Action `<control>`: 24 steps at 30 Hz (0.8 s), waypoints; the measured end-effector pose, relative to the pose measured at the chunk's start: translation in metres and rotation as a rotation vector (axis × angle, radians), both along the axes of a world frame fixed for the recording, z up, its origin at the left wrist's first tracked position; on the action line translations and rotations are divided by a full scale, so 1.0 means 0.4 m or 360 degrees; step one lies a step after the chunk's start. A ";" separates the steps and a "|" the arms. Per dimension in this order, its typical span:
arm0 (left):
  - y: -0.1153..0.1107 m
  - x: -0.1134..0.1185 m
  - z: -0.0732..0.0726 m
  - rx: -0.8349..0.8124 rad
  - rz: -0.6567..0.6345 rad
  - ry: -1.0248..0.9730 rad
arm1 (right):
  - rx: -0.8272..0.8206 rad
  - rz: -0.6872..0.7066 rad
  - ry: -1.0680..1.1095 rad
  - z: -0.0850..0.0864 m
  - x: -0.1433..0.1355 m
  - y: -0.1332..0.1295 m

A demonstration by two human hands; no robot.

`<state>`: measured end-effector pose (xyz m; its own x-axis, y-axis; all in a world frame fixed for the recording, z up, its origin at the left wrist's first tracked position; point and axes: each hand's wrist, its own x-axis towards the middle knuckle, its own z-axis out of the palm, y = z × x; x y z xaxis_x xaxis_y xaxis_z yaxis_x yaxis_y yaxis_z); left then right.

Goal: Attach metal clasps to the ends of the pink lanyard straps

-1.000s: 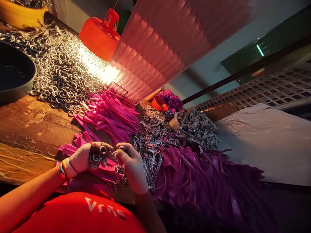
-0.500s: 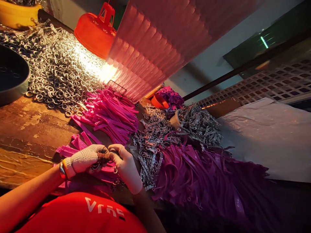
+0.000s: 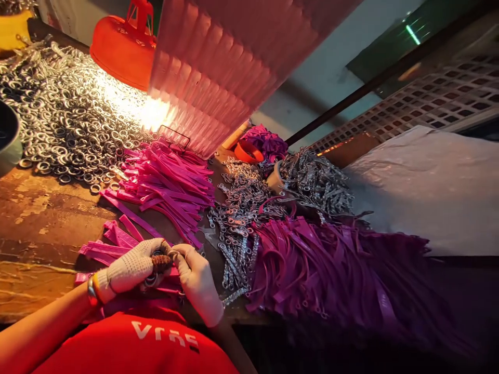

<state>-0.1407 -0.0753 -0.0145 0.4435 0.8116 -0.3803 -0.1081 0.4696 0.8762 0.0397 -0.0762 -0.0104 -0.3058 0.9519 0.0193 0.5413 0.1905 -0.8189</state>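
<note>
My left hand [image 3: 136, 264], in a dotted white glove with brown at the fingertips, is closed. Metal rings [image 3: 151, 280] show beneath its curled fingers. My right hand [image 3: 198, 280], in a plain pale glove, pinches at the left fingertips; the small piece between its fingers is too hidden to name. Under and behind both hands lie bright pink straps [image 3: 113, 249]. A larger bundle of pink straps [image 3: 167, 182] spreads just beyond them. To the right of my right hand is a heap of short silver chains [image 3: 237, 228], one lying close to my wrist.
Many metal rings [image 3: 74, 114] are heaped under a red lamp [image 3: 120, 52]. A dark bowl [image 3: 10, 140] stands at the left edge. Purple straps [image 3: 312, 265] hang over the table's right side. A tipped pot [image 3: 276, 179] spills chains. A pink corrugated sheet [image 3: 234, 62] hangs overhead.
The view has shifted, so the scene sits further left. Both hands stay together, with the right fingers now bent more tightly against the left fingertips. A chain now shows beside my right wrist.
</note>
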 end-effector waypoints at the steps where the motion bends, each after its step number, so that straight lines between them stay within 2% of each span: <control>1: 0.000 0.000 0.004 0.0076 0.0014 0.0093 | 0.0040 0.0008 -0.0016 0.000 0.002 -0.001; 4: -0.002 0.010 0.004 0.0086 0.0075 0.0135 | 0.0154 0.0082 -0.0120 0.009 0.004 -0.008; 7: -0.008 0.035 -0.012 -0.0207 0.0095 -0.0201 | 0.0350 -0.0007 -0.0320 0.015 0.000 -0.021; 8: -0.007 0.044 -0.017 -0.0304 0.0119 -0.0315 | 0.0339 -0.0051 -0.0302 0.014 -0.003 -0.026; 10: 0.005 0.062 -0.022 -0.0477 0.0193 -0.0478 | 0.0134 -0.0095 -0.0063 0.008 -0.004 -0.033; 12: 0.035 0.074 -0.019 -0.0680 0.0242 -0.0590 | -0.0129 -0.0122 0.0243 -0.003 0.006 -0.031; 14: 0.081 0.077 -0.011 -0.0883 0.0254 -0.0679 | -0.0238 -0.0287 0.0392 -0.013 0.030 -0.017; 16: 0.131 0.071 0.000 -0.0978 0.0296 -0.0763 | -0.0163 -0.0531 0.0379 -0.022 0.061 0.012; 18: 0.168 0.061 0.010 -0.0936 0.0417 -0.0787 | 0.0055 -0.0627 0.0257 -0.028 0.086 0.054; 21: 0.180 0.054 0.018 -0.0840 0.0575 -0.0726 | 0.0398 -0.0386 -0.0077 -0.030 0.089 0.138; 24: 0.152 0.057 0.016 -0.0860 0.0613 -0.0648 | 0.0499 -0.0125 -0.0461 -0.029 0.048 0.231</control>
